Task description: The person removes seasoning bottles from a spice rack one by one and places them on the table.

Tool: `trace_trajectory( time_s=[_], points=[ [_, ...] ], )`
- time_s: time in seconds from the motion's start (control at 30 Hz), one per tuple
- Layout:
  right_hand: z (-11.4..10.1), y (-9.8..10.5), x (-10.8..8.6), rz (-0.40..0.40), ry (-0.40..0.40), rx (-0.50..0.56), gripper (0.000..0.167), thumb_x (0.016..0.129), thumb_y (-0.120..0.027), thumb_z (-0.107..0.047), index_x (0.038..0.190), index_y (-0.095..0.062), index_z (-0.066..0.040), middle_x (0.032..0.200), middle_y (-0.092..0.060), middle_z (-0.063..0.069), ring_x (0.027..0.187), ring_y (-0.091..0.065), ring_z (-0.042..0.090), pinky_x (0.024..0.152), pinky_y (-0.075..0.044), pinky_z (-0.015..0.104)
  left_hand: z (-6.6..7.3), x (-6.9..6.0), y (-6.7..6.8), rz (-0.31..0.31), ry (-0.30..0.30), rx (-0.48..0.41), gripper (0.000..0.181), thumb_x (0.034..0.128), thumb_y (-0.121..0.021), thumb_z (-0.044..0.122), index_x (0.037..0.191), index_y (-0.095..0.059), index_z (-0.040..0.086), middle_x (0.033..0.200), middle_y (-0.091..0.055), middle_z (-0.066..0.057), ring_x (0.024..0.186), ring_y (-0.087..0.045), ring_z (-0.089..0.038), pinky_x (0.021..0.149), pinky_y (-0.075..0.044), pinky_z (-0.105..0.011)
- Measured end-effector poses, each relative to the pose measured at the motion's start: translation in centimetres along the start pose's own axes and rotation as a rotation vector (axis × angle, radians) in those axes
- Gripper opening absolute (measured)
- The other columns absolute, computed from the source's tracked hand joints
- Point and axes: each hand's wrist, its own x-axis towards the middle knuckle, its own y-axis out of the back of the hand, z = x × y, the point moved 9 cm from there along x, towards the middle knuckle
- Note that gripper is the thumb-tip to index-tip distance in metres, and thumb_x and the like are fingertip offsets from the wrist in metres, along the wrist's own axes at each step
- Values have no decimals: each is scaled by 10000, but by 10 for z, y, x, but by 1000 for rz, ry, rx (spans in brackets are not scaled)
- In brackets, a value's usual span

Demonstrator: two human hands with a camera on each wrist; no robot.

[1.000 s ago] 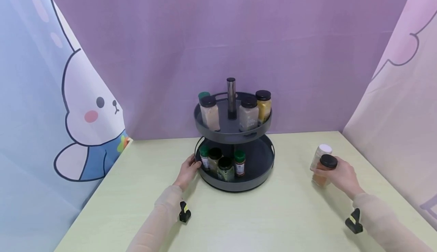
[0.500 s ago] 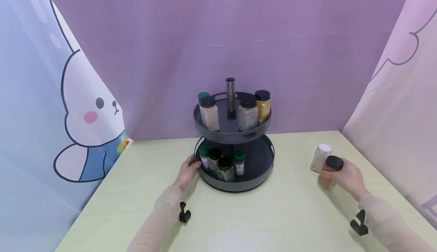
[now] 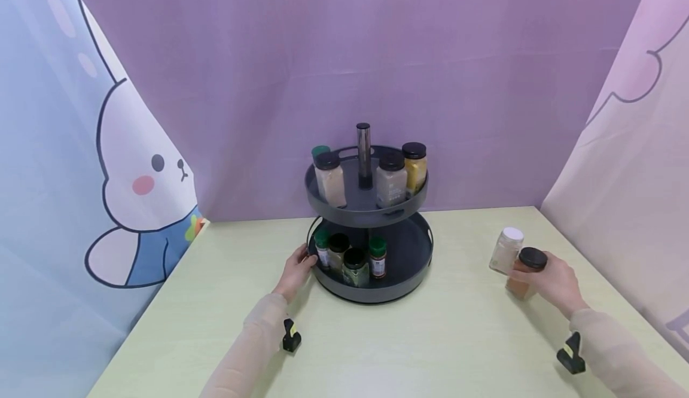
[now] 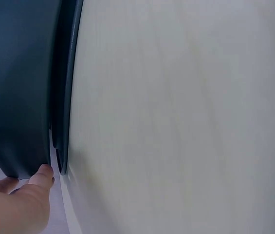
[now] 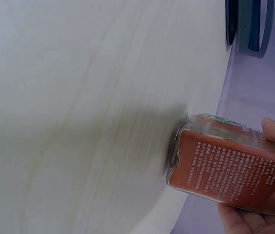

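Note:
In the head view, my right hand [image 3: 558, 282] grips a black-lidded spice jar [image 3: 520, 288] on the right of the table. The right wrist view shows the same jar [image 5: 229, 165] full of red-orange powder, its base close to the tabletop; whether it touches is unclear. A white-lidded jar [image 3: 506, 251] stands just behind it. My left hand [image 3: 293, 272] holds the left rim of a dark two-tier spice rack [image 3: 395, 292]. Seen from the left wrist, its fingers [image 4: 42, 176] curl at the edge of the tray wall [image 4: 20, 87].
The rack's upper tier [image 3: 357, 213] carries several jars, among them a yellow one [image 3: 415, 173]. Below stand several more, including a green-lidded bottle [image 3: 378, 260]. A post [image 3: 364, 152] rises from the centre. A purple curtain [image 3: 258, 99] hangs behind the pale table [image 3: 420, 344].
My right hand has moved a little right and toward me with the red-orange spice jar, away from the white-lidded one. The left hand and the rack have stayed in place.

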Motion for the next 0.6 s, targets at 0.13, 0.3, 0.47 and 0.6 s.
trace_trajectory(
  time_s=[0.13, 0.3, 0.47, 0.6],
  points=[
    [1, -1, 0, -2, -4, 2, 656, 728, -733, -421, 1060, -518, 104, 1058, -565, 364, 934, -545, 503, 657, -465, 456, 0, 0, 0, 1, -4, 1, 562, 949, -444, 111, 1435, -198, -31, 1466, -243, -250, 1359, -238, -362, 1099, -288, -449],
    [2, -1, 0, -2, -2, -1, 646, 731, -731, -418, 1052, -521, 102, 1052, -568, 362, 930, -547, 501, 656, -467, 459, 0, 0, -1, -2, -4, 8, 560, 952, -442, 120, 1437, -199, -23, 1467, -243, -248, 1360, -234, -364, 1100, -284, -453],
    [3, -2, 1, -6, -4, -3, 652, 736, -726, -423, 1060, -519, 104, 1056, -566, 364, 931, -548, 502, 653, -468, 459, 9, -7, -2, -18, 1, -3, 564, 951, -438, 110, 1434, -189, -41, 1466, -225, -266, 1359, -223, -378, 1105, -268, -466],
    [4, -2, 1, -4, -3, -2, 645, 743, -721, -425, 1058, -523, 102, 1051, -571, 360, 931, -547, 505, 653, -467, 460, 8, -5, -1, -7, 1, 8, 559, 954, -435, 113, 1434, -191, -38, 1466, -236, -257, 1359, -236, -365, 1105, -274, -455]
  ],
)
